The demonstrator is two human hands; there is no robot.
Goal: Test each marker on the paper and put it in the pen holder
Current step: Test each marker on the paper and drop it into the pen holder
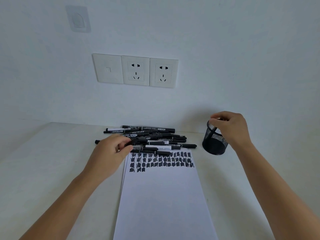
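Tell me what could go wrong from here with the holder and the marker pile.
1. The right hand curls its fingers at the rim of the mesh pen holder. A sideways tug might tip it over.
2. The left hand pinches one marker out of the loose pile. Its neighbours may roll onto the paper and cover the test marks.

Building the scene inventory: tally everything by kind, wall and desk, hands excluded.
Power sockets: 2
Wall plate with small port: 1
Adhesive wall hook: 1
Mesh pen holder: 1
Paper stack: 1
Black markers: overlapping pile, no exact count
Total without markers: 6
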